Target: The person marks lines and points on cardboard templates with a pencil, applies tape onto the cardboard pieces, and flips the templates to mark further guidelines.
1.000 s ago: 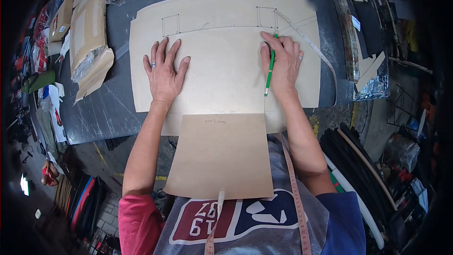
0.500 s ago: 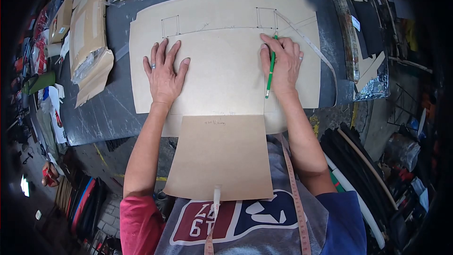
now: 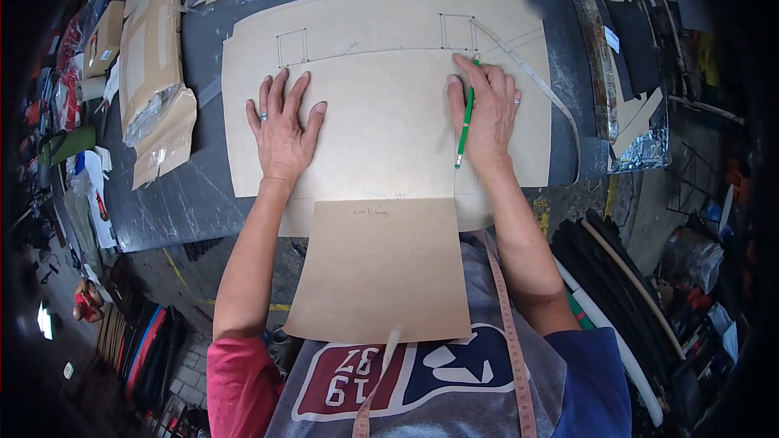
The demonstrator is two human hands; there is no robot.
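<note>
My left hand (image 3: 284, 131) lies flat with its fingers spread on a brown cardboard sheet, just below a long, slightly curved edge or line. In my right hand (image 3: 491, 118) a green pencil (image 3: 466, 128) is held slanting, its upper end near a drawn corner. The right fingertips press at the same curve. Two pencilled rectangles show on the large brown sheet (image 3: 373, 12) beyond. A narrower flap of cardboard (image 3: 381, 268) with small handwriting hangs over the near table edge against my shirt. A tape measure (image 3: 510, 316) hangs round my neck.
A thin pale strip, perhaps another tape (image 3: 540, 81), curves across the sheet's right side. Wrapped cardboard packages (image 3: 154, 57) lie on the dark table (image 3: 162, 203) at left. Plastic-wrapped pieces (image 3: 600, 73) lie at right. Rolls of material (image 3: 617, 300) stand at lower right.
My right index finger has stretched slightly forward, toward the curved line. The hanging end of the neck tape has swung a little to the right. My left hand stays in place.
</note>
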